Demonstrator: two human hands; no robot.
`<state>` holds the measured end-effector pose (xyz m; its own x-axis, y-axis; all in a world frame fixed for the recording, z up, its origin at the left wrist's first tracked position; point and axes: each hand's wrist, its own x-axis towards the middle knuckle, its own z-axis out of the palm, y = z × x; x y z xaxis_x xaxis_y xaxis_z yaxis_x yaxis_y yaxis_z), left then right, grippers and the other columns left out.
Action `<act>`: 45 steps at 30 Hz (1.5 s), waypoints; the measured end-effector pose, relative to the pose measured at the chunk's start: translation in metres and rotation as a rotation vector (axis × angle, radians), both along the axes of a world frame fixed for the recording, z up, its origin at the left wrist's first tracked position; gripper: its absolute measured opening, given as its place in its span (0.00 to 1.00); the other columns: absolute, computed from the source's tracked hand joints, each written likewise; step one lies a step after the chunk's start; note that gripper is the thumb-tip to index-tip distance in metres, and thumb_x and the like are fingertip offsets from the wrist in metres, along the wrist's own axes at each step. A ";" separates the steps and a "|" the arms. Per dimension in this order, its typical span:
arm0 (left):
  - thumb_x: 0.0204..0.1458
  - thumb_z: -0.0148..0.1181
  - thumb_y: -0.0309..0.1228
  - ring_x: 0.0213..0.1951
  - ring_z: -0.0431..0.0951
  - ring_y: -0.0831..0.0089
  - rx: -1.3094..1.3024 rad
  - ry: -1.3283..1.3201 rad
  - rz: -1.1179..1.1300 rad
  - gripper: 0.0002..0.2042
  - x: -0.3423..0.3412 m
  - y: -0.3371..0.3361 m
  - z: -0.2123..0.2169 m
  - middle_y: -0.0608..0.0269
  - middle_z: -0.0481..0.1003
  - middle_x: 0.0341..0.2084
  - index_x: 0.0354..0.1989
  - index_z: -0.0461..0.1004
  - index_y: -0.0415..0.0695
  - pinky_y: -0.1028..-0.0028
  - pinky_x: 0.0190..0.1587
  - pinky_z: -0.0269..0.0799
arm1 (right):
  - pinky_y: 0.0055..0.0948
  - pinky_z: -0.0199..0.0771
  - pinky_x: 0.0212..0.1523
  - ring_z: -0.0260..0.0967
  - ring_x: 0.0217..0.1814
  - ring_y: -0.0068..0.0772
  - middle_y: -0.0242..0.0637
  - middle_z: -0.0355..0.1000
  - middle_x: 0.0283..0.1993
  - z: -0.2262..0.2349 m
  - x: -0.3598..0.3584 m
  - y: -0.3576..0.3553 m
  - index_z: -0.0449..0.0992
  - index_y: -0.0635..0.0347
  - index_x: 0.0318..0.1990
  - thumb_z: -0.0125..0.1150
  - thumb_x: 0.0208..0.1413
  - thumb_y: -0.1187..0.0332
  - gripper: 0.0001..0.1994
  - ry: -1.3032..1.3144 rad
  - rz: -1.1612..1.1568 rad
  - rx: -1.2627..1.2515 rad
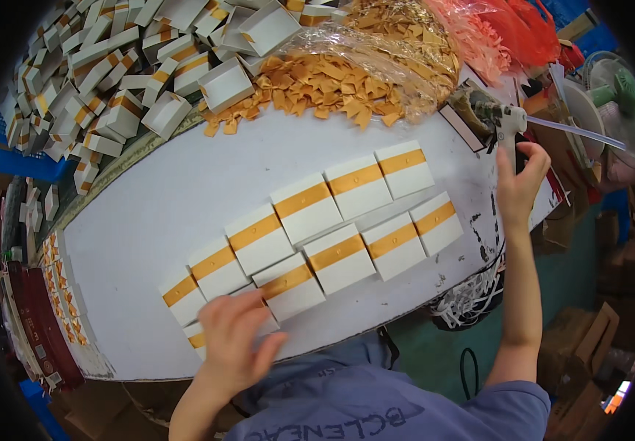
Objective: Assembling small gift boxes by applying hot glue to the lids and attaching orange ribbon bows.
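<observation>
Two slanting rows of small white boxes with gold ribbon bands lie on the white table. My left hand (233, 338) is over the near row's left end, thumb apart and fingers bent. It partly covers a white box (267, 323), and whether it touches that box is hard to tell. Beside it lies another banded box (289, 287). At the table's right side, my right hand (521, 182) has thumb and fingers around the handle of a light-coloured glue gun (510, 122). A clear glue stick (576, 132) sticks out from the gun's back.
A heap of white boxes (123, 114) fills the far left. Gold ribbon bows (325, 84) spill from clear plastic at the back, beside a red bag (527, 33). Finished-looking bow pieces (64, 294) line the left edge. A fan (619, 92) stands at far right.
</observation>
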<state>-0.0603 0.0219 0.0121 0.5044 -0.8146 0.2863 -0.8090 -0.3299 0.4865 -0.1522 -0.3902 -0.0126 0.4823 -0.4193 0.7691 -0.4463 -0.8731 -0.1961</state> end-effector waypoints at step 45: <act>0.47 0.54 0.15 0.33 0.76 0.70 -0.526 0.113 0.562 0.08 0.041 0.094 -0.037 0.55 0.74 0.34 0.35 0.74 0.37 0.78 0.33 0.72 | 0.17 0.63 0.21 0.62 0.23 0.13 0.28 0.68 0.22 0.014 0.137 0.335 0.68 0.63 0.30 0.54 0.55 0.70 0.06 0.716 1.035 1.387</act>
